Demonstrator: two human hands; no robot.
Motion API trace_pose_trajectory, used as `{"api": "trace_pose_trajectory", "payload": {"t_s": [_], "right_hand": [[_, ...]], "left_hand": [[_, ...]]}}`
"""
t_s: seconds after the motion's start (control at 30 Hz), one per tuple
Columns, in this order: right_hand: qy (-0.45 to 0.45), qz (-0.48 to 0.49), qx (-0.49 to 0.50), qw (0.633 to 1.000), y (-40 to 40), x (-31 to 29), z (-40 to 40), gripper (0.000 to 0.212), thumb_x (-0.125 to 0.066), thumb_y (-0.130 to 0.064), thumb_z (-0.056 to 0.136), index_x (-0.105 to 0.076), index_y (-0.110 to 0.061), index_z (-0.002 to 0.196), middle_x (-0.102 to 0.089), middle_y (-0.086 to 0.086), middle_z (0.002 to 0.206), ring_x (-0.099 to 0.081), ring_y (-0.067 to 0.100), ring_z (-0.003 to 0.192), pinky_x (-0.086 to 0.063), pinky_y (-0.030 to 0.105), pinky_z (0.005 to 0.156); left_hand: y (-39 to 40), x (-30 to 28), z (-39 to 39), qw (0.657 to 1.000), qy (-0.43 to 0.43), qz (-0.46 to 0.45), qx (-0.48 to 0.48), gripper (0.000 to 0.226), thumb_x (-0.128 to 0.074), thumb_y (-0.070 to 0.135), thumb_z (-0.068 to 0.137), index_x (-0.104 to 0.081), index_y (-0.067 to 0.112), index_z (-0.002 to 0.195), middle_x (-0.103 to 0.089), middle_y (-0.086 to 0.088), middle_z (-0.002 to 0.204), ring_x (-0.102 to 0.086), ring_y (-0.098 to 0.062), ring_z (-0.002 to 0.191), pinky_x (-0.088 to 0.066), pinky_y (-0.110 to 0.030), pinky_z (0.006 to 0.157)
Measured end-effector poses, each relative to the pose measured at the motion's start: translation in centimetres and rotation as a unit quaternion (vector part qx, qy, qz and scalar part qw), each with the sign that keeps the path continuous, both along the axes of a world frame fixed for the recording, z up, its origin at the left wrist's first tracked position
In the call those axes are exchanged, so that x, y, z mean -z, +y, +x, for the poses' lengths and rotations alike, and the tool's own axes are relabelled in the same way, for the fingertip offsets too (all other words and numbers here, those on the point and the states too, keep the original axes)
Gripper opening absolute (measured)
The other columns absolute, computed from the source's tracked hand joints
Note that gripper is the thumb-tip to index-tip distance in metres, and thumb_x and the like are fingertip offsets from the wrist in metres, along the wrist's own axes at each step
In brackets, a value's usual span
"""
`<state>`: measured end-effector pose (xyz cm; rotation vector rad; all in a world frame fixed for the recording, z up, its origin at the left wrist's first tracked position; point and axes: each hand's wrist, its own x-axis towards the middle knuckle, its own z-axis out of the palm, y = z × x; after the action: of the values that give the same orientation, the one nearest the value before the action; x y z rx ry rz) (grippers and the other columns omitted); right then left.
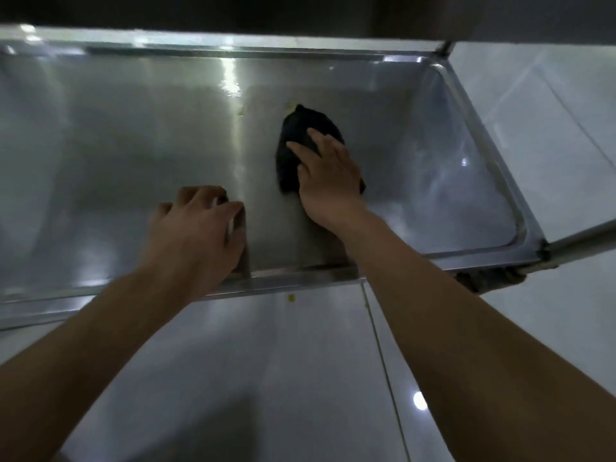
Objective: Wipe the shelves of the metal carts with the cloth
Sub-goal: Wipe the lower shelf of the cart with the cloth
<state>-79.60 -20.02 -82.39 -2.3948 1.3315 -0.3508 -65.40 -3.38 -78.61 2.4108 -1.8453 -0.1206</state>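
Note:
A stainless metal cart shelf with a raised rim fills the upper half of the view. On it, right of centre, lies a dark cloth. My right hand presses flat on the cloth with straight, spread fingers. My left hand sits just inside the shelf's front rim, with its fingers curled under and nothing seen in them. Small yellowish specks lie on the shelf by the cloth's far end.
The underside of an upper shelf darkens the top of the view. At the right front corner stands the cart's post, with a dark caster below. White floor tiles lie in front, with a yellow scrap on them.

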Motion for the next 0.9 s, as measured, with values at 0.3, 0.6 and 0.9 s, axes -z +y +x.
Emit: {"api": "trace_pose_trajectory", "payload": {"t_s": [0.3, 0.6, 0.9], "right_hand": [[-0.019, 0.002, -0.119, 0.993, 2.9, 0.6, 7.9, 0.045, -0.034, -0.035, 0.101, -0.044, -0.043, 0.145, -0.023, -0.009, 0.163, -0.013, 0.018, 0.151, -0.013, 0.048, 0.12], [-0.004, -0.007, -0.029, 1.0, -1.9, 0.5, -1.5, 0.045, -0.035, -0.034, 0.103, -0.044, -0.039, 0.146, -0.024, -0.004, 0.163, -0.017, 0.022, 0.15, -0.016, 0.044, 0.121], [0.043, -0.013, 0.153, 0.987, -5.6, -1.3, -18.0, 0.045, -0.034, -0.026, 0.107, -0.039, -0.03, 0.151, -0.019, 0.0, 0.165, -0.016, 0.026, 0.151, -0.016, 0.044, 0.122]], "left_hand": [[2.1, 0.2, 1.7, 1.0, 0.0, 0.029, 0.005, 0.046, -0.048, 0.04, 0.098, -0.052, 0.032, 0.143, -0.044, -0.002, 0.152, -0.042, -0.03, 0.136, -0.041, -0.048, 0.101], [-1.5, -0.9, -5.3, 0.997, 0.012, 0.029, 0.072, 0.034, -0.044, 0.041, 0.096, -0.063, 0.026, 0.119, -0.053, 0.001, 0.136, -0.047, -0.026, 0.127, -0.044, -0.044, 0.094], [-3.0, 0.6, -9.9, 0.995, -0.012, 0.032, 0.097, 0.033, -0.046, 0.041, 0.094, -0.069, 0.023, 0.108, -0.055, 0.002, 0.13, -0.05, -0.028, 0.12, -0.049, -0.045, 0.085]]}}
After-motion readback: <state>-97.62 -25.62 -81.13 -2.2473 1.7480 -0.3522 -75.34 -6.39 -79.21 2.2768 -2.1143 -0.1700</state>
